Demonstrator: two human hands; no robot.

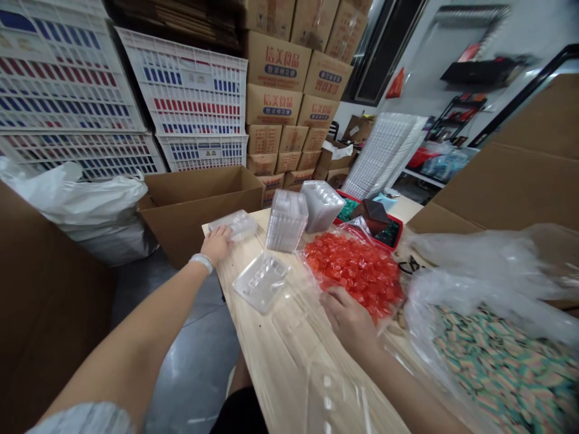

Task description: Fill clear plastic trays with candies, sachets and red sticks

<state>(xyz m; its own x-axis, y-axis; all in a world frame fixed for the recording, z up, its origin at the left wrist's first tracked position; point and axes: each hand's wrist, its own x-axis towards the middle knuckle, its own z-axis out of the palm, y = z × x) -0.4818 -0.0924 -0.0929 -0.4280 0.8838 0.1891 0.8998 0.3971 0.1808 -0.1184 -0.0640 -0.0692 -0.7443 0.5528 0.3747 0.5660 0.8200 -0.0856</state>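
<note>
- Clear plastic packs [244,223], at the far left corner of the pale wooden surface [266,367]; left hand [218,243] laid over them.
- Red wrapped pieces [355,271], bagged, toward the right edge; right hand [342,305] at their near side, fingers bent.
- Single clear tray [261,281], by the left edge.
- Blur: whether either hand grips cannot be told.

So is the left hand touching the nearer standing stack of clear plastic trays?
Apart. The head view shows a strip of wooden tabletop between the left hand and that standing stack.
</note>
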